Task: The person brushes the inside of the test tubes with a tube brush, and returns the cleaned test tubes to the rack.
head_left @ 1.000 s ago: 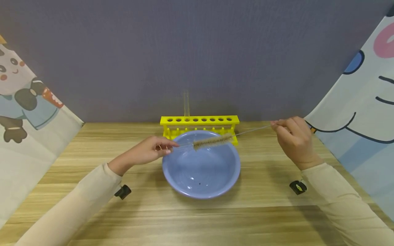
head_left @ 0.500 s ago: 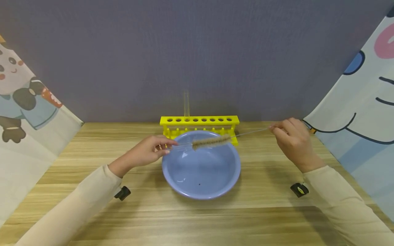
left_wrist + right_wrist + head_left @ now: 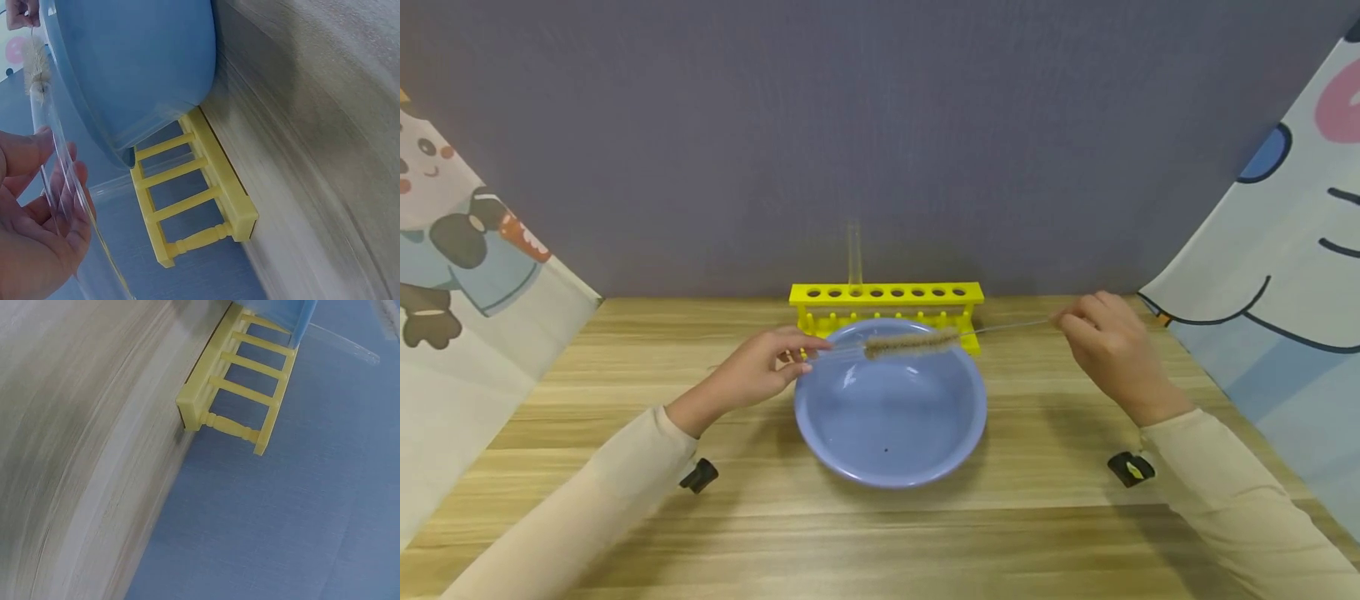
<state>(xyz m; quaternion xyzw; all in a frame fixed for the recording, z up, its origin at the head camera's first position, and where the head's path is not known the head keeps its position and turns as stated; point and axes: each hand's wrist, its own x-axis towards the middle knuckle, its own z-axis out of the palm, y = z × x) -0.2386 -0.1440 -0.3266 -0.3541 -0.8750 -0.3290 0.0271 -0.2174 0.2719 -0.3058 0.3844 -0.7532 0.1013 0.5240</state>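
Observation:
My left hand [image 3: 767,367] holds a clear glass test tube [image 3: 49,115] between thumb and fingers, at the left rim of a blue basin [image 3: 891,417]. Over the basin's far part lies a test tube brush [image 3: 913,343] with tan bristles, nearly level. Its bristle tip meets the tube's mouth, and most of the bristles are outside the glass. Out to the right, my right hand [image 3: 1108,354] pinches the end of the brush's thin wire handle [image 3: 1015,326]. The right wrist view does not show that hand.
Behind the basin stands a yellow test tube rack [image 3: 887,301], partly hidden by it. One upright test tube [image 3: 854,254] is in the rack. A grey-blue partition [image 3: 880,150] rises behind the wooden table [image 3: 880,542], with printed cloths at both sides.
My right hand has moved slightly down and left, and the brush has shifted a little left toward my left hand. The left hand stays nearly still.

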